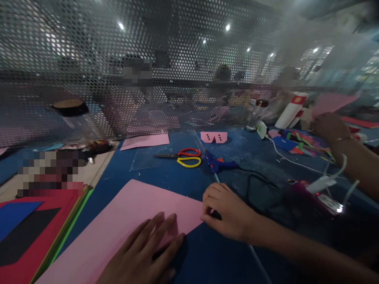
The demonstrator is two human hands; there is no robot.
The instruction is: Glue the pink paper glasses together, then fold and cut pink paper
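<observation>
A large pink paper sheet (127,221) lies on the blue tabletop in front of me. My left hand (145,248) rests flat on it with fingers spread, near the lower edge. At the sheet's right corner, the fingers of my right hand (227,213) are closed in a pinch on the paper. Just beyond my right hand is a blue glue gun (217,161) with its dark cord. Scissors (189,157) with red and yellow handles lie left of the glue gun. A small pink cut-out with dark square holes (213,137) sits farther back.
A perforated metal screen (183,55) rises behind the table. Coloured sheets (74,205) are stacked at left. A power strip (321,199) with cables and paper scraps (299,142) lie at right. Another person's hand (331,126) is near pink paper (334,102). A glass jar (257,116) stands behind.
</observation>
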